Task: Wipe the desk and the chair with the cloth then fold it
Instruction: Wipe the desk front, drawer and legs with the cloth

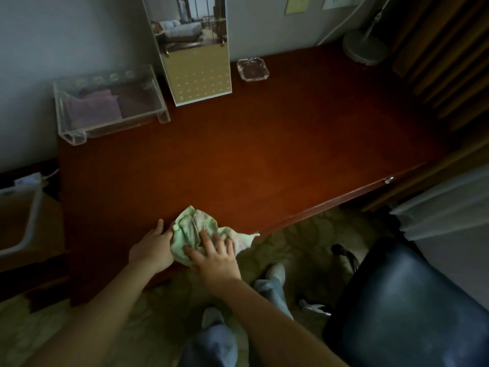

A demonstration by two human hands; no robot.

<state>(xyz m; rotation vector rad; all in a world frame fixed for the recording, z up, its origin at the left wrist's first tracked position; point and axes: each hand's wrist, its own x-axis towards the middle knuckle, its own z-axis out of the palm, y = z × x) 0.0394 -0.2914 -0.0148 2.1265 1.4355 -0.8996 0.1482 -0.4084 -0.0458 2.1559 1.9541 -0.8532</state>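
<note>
A crumpled pale green cloth (194,227) lies at the front edge of the reddish-brown desk (238,154), one corner hanging past the edge. My right hand (214,256) rests flat on the cloth with fingers spread. My left hand (153,246) touches the cloth's left side, fingers curled against it. The dark blue padded chair (412,308) stands at the lower right, apart from both hands.
A clear acrylic tray (111,107) with pink fabric sits at the back left, a tall calendar card (197,62) beside it, then a glass ashtray (252,70). A fan base (365,47) stands back right. My legs and patterned carpet (304,247) are below.
</note>
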